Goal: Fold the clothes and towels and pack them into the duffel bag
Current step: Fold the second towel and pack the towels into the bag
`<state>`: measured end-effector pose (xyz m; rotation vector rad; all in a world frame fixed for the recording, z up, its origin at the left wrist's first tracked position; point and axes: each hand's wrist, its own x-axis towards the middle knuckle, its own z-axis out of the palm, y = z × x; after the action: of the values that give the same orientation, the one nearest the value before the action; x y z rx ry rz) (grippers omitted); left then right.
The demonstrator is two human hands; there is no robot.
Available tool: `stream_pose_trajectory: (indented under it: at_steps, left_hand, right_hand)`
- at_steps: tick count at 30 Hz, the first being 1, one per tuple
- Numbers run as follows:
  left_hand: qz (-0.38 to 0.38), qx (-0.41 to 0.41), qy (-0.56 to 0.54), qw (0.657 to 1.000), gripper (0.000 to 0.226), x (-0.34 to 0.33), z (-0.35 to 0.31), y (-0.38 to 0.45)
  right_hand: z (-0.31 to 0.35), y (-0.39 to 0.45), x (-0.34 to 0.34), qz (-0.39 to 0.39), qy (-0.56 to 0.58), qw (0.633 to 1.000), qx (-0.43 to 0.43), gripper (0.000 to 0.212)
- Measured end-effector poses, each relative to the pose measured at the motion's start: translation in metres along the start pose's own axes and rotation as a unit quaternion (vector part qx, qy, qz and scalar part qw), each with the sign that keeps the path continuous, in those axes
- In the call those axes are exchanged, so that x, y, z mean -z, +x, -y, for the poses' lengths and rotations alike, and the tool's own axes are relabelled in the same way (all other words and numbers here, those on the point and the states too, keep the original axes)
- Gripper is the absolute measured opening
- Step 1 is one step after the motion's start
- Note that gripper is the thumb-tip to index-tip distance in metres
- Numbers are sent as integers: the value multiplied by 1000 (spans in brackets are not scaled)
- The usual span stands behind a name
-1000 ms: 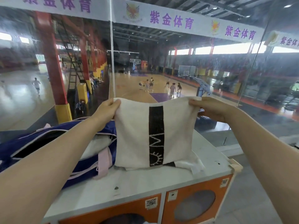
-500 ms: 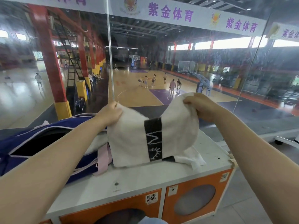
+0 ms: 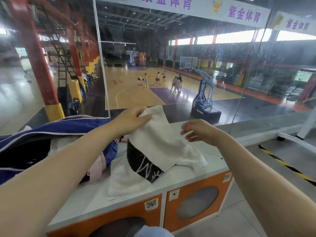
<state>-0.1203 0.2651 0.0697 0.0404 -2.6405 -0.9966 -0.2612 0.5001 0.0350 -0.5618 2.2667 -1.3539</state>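
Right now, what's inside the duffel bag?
Through the duffel bag's open top, something dark and a pale fabric strip show. The left arm and bag wall cover the rest.

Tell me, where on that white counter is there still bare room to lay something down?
The counter is bare along its near-left edge, below the towel, and at the right end past it. The duffel bag crowds the left.
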Motion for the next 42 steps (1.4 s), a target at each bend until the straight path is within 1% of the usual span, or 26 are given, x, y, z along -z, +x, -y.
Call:
stream_pose_trajectory:
  at_steps: [1, 2, 3, 5, 6, 8, 10, 12, 13, 14, 15, 16, 18, 20, 24, 26, 28, 29, 31, 32, 33, 34, 36, 39, 41, 42]
  left_hand:
    - [-13, 7, -9, 1000, 15, 7, 4, 0]
    - [-24, 14, -31, 999, 17, 13, 8, 1]
    - [-34, 22, -57, 998, 19, 20, 11, 1]
    - [-54, 35, -101, 993, 19, 33, 14, 1]
    - [-67, 39, -120, 990, 19, 39, 17, 1]
    - [-93, 42, -139, 985, 21, 49, 22, 0]
    - [-119, 46, -118, 985, 21, 57, 31, 0]
    - [-148, 46, -75, 985, 21, 63, 38, -3]
    - [-169, 43, -54, 983, 22, 67, 42, -4]
    - [-192, 40, -38, 980, 23, 72, 46, -6]
    - [-220, 43, -26, 974, 23, 78, 50, -8]
    - [-248, 54, -21, 967, 24, 86, 56, -11]
    - [-306, 86, -30, 948, 27, 102, 71, -16]
    - [-369, 127, -54, 919, 32, 116, 85, -23]
    - [-492, 232, -117, 831, 39, 146, 111, -43]
    - [-523, 265, -132, 799, 42, 163, 132, -55]
    - [-555, 272, -152, 771, 44, 173, 145, -65]
    - [-568, 265, -168, 761, 41, 173, 144, -70]
    - [-593, 235, -196, 745, 26, 169, 129, -78]
    - [-602, 211, -214, 740, 22, 167, 125, -77]
    - [-603, 185, -234, 740, 24, 165, 121, -77]
    - [-593, 171, -248, 747, 27, 164, 117, -76]
    - [-550, 151, -268, 777, 27, 162, 113, -68]
    - [-456, 98, -274, 841, 13, 148, 88, -55]
    - [-388, 51, -289, 874, 16, 134, 67, -49]
    - [-355, 36, -307, 882, 16, 130, 59, -46]
  right_hand:
    - [-24, 8, 5, -39, -107, 991, -73, 3]
    - [-47, 14, 9, -52, -202, 968, -140, 3]
    - [-65, 16, 11, -44, -259, 944, -201, 10]
    - [-91, 15, 7, -16, -287, 920, -266, 25]
    - [-101, 15, 5, -10, -294, 917, -269, 29]
    - [-109, 15, -2, -20, -299, 919, -257, 28]
    - [-107, 15, -8, -26, -303, 923, -237, 20]
    - [-101, 14, -7, -34, -359, 908, -213, 14]
    - [-98, 13, -4, -55, -397, 895, -194, 18]
    - [-98, 16, 2, -93, -418, 888, -169, 24]
    - [-97, 17, 9, -137, -418, 886, -148, 28]
    - [-96, 20, 14, -176, -414, 884, -130, 30]
    - [-84, 22, 28, -244, -385, 884, -99, 28]
    - [-71, 24, 41, -299, -351, 884, -73, 26]
    - [-52, 26, 65, -400, -226, 887, -39, 29]
    - [-44, 25, 71, -439, -167, 883, -20, 27]
    - [-33, 21, 72, -468, -126, 874, 9, 24]
    - [-27, 20, 70, -480, -95, 872, 22, 22]
    - [-13, 20, 64, -509, -9, 859, 48, 22]
    - [-5, 21, 60, -516, 42, 853, 69, 24]
    - [4, 22, 57, -507, 96, 852, 94, 26]
    - [14, 22, 52, -479, 147, 856, 125, 28]
    - [36, 20, 39, -402, 204, 873, 185, 29]
    - [70, 14, 11, -299, 214, 895, 254, 29]
    - [90, 9, -10, -228, 216, 901, 300, 23]
    - [99, 7, -19, -192, 226, 899, 321, 21]
